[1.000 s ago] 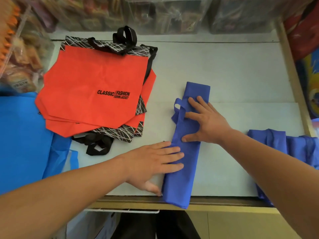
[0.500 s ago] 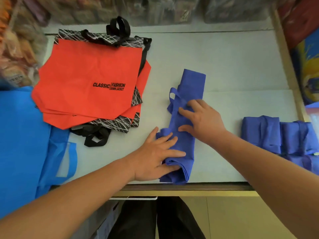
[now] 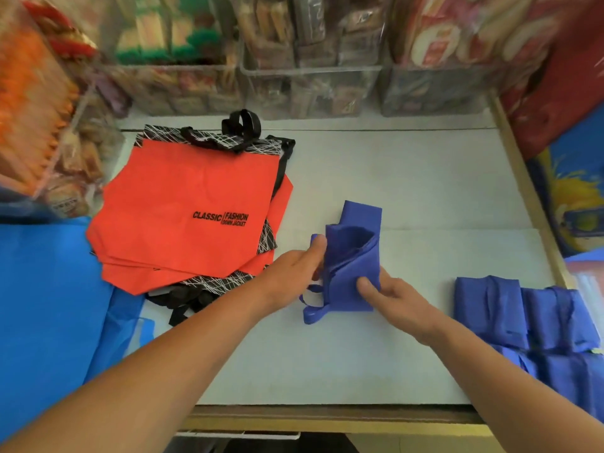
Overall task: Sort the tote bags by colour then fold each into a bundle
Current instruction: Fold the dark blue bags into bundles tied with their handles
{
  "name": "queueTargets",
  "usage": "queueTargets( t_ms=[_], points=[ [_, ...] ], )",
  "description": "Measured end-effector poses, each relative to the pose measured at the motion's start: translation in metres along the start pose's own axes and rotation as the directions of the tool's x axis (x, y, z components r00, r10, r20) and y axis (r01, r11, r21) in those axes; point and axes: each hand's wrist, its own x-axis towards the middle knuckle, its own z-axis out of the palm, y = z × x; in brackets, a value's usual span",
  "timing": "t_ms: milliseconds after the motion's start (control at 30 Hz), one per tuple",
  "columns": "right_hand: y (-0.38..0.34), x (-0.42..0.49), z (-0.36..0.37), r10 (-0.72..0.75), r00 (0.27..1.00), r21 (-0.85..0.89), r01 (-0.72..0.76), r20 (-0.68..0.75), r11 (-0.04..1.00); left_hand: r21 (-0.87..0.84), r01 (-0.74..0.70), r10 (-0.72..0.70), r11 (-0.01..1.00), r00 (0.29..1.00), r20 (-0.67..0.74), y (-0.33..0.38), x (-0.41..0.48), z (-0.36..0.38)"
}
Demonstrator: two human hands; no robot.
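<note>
Dark blue tote bag (image 3: 354, 256), already narrowed to a strip, is sitting mid-counter between both grips, near part doubled up and lifting off the counter (image 3: 408, 184), far end lying flat on it and pointing away from the person. Left grip (image 3: 294, 266) is grasping the bag's left edge, thumb showing on top at the fold, the other fingers curling in against the side; how far they go under I cannot tell. Right grip (image 3: 392, 295) is grasping the bag's near right corner, thumb pressing on the top face, fingers tucking beneath the cloth. So the bag is lying between the two grips, the left one on its left flank and the right one at its near right end, both touching it. A pocket-like opening is showing in the raised fold. Bag's handle loops (image 3: 313, 310) are hanging out at the near left, just under the left grip, resting on the counter. Stack of orange tote bags (image 3: 189, 210) with black patterned trim is lying flat left of the work, apart from the blue bag. Light blue bags (image 3: 42, 289) are lying at the far left edge. Folded dark blue bundles (image 3: 510, 315) are sitting in rows at the right, near the right forearm. Clear bins (image 3: 310, 89) of packaged goods are lining the back, blurred.
</note>
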Motion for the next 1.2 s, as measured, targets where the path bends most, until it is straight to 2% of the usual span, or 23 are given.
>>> queueTargets(
  t_ms=[67,133,200,267,300,367,400,467,633,767,833,900,1000,1033,1133,1200],
  points=[
    [0.000,0.000,0.000,0.064,0.994,0.082,-0.057,-0.086,0.995,-0.101,-0.055,0.056,0.993,0.998,0.007,-0.003,0.002,0.001],
    [-0.002,0.005,0.001,0.113,0.972,0.121,-0.089,-0.205,0.989,-0.092,-0.146,0.145,0.985,0.989,-0.013,-0.006,0.009,0.008],
    [-0.004,0.012,0.004,0.114,0.929,0.173,-0.056,-0.351,0.983,0.093,-0.220,0.227,0.971,0.971,-0.079,-0.012,0.019,0.015],
    [-0.006,0.021,0.004,0.128,0.880,0.192,-0.043,-0.458,0.980,0.323,-0.180,0.241,0.929,0.957,-0.160,-0.022,0.031,0.019],
    [-0.009,0.026,0.004,0.115,0.866,0.143,-0.050,-0.487,0.988,0.422,-0.168,0.268,0.891,0.945,-0.190,-0.030,0.040,0.021],
    [-0.014,0.038,0.004,0.043,0.862,-0.057,-0.083,-0.506,0.995,0.532,-0.153,0.318,0.833,0.919,-0.232,-0.040,0.051,0.025],
    [-0.016,0.046,0.004,0.017,0.865,-0.134,-0.097,-0.502,0.986,0.529,-0.151,0.330,0.835,0.907,-0.261,-0.042,0.055,0.027],
    [-0.021,0.060,-0.001,0.036,0.870,-0.200,-0.153,-0.492,0.968,0.516,-0.148,0.353,0.844,0.877,-0.326,-0.045,0.062,0.030],
    [-0.024,0.089,-0.020,0.092,0.883,-0.304,-0.254,-0.460,0.918,0.627,-0.115,0.429,0.771,0.821,-0.378,-0.051,0.067,0.041],
    [-0.024,0.105,-0.024,0.075,0.858,-0.465,-0.347,-0.508,0.815,0.777,-0.156,0.551,0.610,0.788,-0.274,-0.057,0.055,0.031],
    [-0.023,0.106,-0.023,0.034,0.843,-0.513,-0.358,-0.537,0.780,0.799,-0.206,0.567,0.565,0.801,-0.194,-0.070,0.042,0.014],
    [-0.022,0.105,-0.021,-0.006,0.835,-0.547,-0.356,-0.551,0.758,0.750,-0.262,0.553,0.607,0.818,-0.161,-0.085,0.029,-0.004],
    [-0.016,0.105,-0.016,-0.071,0.812,-0.593,-0.360,-0.579,0.720,0.501,-0.222,0.420,0.836,0.847,-0.325,-0.096,0.012,-0.028],
    [-0.012,0.106,-0.013,-0.120,0.790,-0.617,-0.362,-0.601,0.699,0.496,-0.212,0.417,0.842,0.838,-0.352,-0.095,0.007,-0.032],
    [0.002,0.116,-0.008,-0.282,0.703,-0.647,-0.325,-0.653,0.689,0.657,-0.316,0.627,0.685,0.714,-0.311,-0.070,-0.003,-0.017],
    [0.007,0.121,-0.012,-0.293,0.675,-0.612,-0.297,-0.678,0.733,0.740,-0.423,0.739,0.523,0.657,-0.147,-0.050,0.005,0.011]
  ],
)
